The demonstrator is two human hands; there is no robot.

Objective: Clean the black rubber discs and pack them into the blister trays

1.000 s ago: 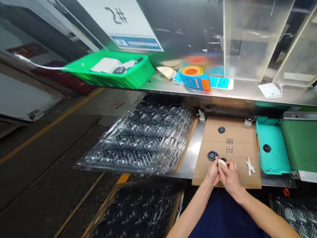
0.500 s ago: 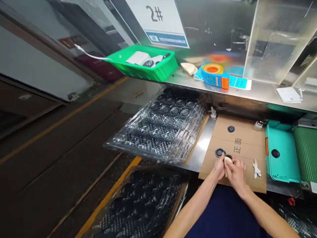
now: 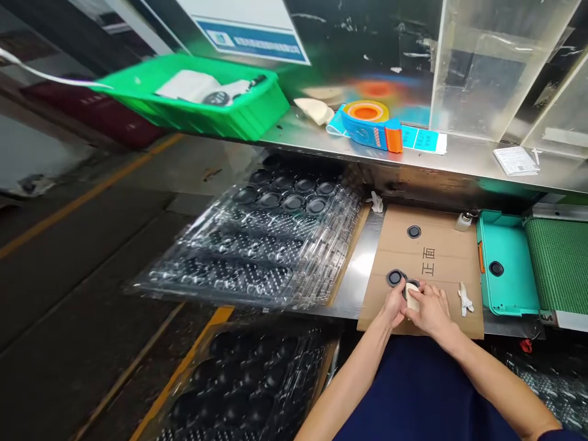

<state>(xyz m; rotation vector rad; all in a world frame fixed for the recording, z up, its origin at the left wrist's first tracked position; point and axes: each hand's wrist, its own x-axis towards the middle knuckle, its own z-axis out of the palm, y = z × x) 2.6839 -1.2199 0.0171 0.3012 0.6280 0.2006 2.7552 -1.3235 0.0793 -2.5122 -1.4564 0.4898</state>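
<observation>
Cardboard (image 3: 445, 222), near edge: left hand (image 3: 393, 306) closed on dark ring (image 3: 414, 283), right hand (image 3: 432, 311) pinching pale pad (image 3: 412, 299), keep your grip steady.

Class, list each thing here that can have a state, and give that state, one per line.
Left hand, closed on a dark round part
Right hand, holding a pale piece at that part
Teal tray, open, one black disc inside
Green bin, open, partly filled
Tape dispenser, set down, roll in place
Plastic trays, stacked
Cardboard sheet, lying flat

cardboard sheet (image 3: 407, 254) on metal bench (image 3: 359, 267), black discs (image 3: 414, 232) atop
</observation>
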